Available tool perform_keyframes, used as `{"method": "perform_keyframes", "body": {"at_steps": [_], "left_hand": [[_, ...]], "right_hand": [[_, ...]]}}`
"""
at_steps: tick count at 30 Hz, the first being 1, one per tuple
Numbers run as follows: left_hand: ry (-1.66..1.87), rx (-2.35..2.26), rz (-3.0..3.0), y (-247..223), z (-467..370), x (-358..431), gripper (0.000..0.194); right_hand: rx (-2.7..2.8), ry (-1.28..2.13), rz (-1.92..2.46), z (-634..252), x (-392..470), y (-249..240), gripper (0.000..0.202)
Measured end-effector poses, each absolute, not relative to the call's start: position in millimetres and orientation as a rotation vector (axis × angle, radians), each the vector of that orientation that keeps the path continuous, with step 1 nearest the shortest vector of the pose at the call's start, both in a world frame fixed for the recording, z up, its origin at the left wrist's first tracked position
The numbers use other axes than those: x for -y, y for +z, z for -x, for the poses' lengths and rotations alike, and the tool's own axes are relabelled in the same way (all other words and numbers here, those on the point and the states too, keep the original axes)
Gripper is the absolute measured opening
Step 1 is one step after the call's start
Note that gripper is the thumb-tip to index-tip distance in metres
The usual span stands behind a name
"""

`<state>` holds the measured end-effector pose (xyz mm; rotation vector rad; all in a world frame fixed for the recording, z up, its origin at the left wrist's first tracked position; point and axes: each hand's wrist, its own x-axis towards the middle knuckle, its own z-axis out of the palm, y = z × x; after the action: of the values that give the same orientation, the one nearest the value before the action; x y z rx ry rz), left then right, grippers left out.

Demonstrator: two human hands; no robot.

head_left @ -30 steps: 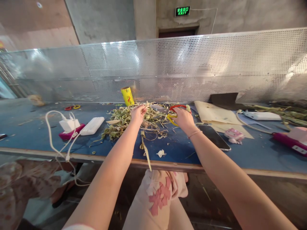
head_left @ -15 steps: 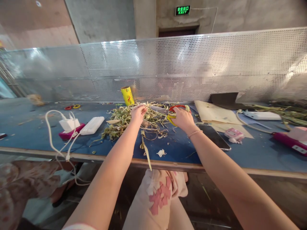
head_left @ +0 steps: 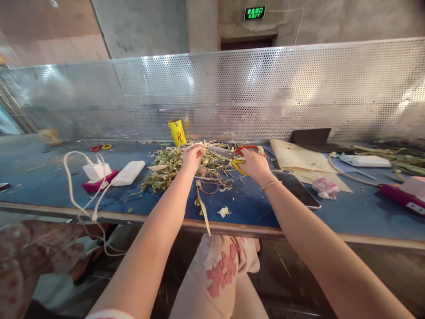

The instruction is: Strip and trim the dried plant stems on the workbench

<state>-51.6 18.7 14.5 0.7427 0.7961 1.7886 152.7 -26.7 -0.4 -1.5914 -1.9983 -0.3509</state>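
Note:
My right hand (head_left: 255, 165) is closed around the handles of a pair of scissors (head_left: 238, 165), one loop red and the other yellow. Its blades point left toward my left hand (head_left: 193, 156), whose fingertips are pinched together. Something small and pale shows at those fingertips, too small to name. Under and around my left hand lies a heap of dried green and straw-coloured plant trimmings (head_left: 162, 170). A pale greenish lump (head_left: 261, 151) sits by my right hand's knuckles. One long pale strip (head_left: 204, 215) hangs toward the table's front edge.
Behind the heap stands a yellow tube (head_left: 177, 133). On the left are a power bank (head_left: 128, 173), a cabled charger (head_left: 97, 171) and another pair of scissors (head_left: 101, 147). A phone (head_left: 299, 191), pink figurine (head_left: 325, 188) and cardboard (head_left: 292, 156) lie right. A perforated metal screen (head_left: 206, 97) borders the back.

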Motion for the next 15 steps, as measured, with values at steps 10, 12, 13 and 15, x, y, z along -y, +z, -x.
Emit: {"method": "perform_keyframes", "body": {"at_steps": [10,12,13,15], "left_hand": [[1.804,-0.831,-0.735,14.6,51.9,-20.8,0.01],[1.816,-0.839,-0.727,14.7,52.4,-21.3,0.011],[1.821,-0.838,-0.725,14.8,52.6,-21.4,0.011],[1.844,-0.834,-0.712,15.2,53.3,-21.2,0.012]], "right_hand": [[2.009,-0.323,1.604,-152.0,29.6,1.2,0.027],[2.014,-0.298,1.618,-151.3,29.4,1.1,0.026],[2.016,-0.285,1.617,-150.9,28.3,0.2,0.026],[2.031,-0.25,1.599,-150.0,24.6,-3.3,0.027]]}}
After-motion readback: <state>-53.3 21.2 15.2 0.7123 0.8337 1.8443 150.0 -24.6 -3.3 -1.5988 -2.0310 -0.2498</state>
